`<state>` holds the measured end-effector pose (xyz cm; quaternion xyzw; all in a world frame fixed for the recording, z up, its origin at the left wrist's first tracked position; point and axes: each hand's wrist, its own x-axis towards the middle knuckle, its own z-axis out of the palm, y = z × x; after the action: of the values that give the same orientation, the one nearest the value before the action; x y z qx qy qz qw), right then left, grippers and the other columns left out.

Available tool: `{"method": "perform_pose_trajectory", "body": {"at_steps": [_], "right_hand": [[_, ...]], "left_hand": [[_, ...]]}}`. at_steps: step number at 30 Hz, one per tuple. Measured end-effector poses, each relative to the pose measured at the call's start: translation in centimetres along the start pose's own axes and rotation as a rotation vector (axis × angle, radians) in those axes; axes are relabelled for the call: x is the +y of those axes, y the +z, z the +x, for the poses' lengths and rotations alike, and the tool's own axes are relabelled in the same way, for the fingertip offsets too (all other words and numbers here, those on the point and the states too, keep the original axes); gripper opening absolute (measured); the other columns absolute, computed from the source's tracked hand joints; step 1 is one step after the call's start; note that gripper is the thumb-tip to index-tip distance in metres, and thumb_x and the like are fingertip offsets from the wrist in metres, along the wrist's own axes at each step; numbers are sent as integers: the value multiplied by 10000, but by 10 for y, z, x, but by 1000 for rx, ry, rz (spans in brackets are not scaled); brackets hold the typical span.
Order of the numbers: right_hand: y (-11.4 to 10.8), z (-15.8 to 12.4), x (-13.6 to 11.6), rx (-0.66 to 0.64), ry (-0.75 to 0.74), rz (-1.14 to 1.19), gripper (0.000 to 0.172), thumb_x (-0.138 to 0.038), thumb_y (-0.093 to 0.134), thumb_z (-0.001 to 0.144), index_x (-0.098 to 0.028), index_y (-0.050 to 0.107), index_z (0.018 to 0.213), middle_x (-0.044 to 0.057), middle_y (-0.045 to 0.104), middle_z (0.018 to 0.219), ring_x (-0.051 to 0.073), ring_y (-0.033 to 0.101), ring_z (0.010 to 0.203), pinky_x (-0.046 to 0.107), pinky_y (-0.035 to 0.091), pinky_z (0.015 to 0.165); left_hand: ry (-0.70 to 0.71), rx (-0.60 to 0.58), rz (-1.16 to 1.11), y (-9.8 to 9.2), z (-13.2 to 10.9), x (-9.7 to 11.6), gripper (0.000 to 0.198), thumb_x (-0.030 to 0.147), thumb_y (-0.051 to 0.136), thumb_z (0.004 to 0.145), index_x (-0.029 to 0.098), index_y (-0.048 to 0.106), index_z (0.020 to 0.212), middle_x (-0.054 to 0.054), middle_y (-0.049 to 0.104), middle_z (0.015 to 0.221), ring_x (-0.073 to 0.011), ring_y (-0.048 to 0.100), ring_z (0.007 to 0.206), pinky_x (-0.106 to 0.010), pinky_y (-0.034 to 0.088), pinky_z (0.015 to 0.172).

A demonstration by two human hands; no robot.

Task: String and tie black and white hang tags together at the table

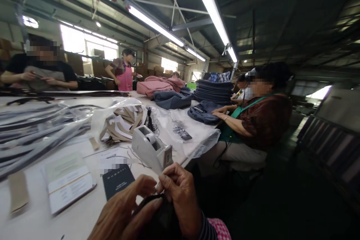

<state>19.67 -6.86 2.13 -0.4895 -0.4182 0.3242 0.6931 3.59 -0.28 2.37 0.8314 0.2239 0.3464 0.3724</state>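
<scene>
Both hands work at the bottom centre of the frame, over the near table edge (84, 217). The left hand (123, 210) and right hand (180, 195) close together on a dark fabric piece (160, 217), which sits between and below them. The right hand's fingertips (165, 176) pinch what appears to be a thin thread at the top of the fabric. The fabric's lower part is cut off by the frame edge and its shape is hard to make out. A grey tape dispenser (152, 148) stands just above the hands; a dark booklet (118, 180) lies to its lower left.
</scene>
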Motion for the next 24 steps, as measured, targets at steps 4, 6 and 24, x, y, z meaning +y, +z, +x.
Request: {"method": "perform_pose_trajectory", "body": {"at_steps": [4,6,24], "right_hand": [[-13,-6,-5,10,-81,-95,232,-358,719,844,-155,646,759,8,650,679,87,480,550,213,366,527],[-17,-5,-7,15,-109,-107,211,-348,708,853,-159,659,771,5,647,688,86,472,548,216,362,522],[-40,49,-5,-10,-5,-244,301,-447,658,839,-147,658,830,15,662,673,81,477,457,196,302,414]], "left_hand": [[-171,-228,-230,18,31,11,231,437,632,830,214,681,864,-20,716,857,-227,652,840,-258,513,731],[-234,-235,-319,28,39,14,191,376,663,795,186,676,811,-18,705,818,-236,644,852,-269,496,761],[-591,-177,-670,-9,30,4,430,545,808,699,140,676,759,-7,613,598,-123,539,513,-192,402,479]]}}
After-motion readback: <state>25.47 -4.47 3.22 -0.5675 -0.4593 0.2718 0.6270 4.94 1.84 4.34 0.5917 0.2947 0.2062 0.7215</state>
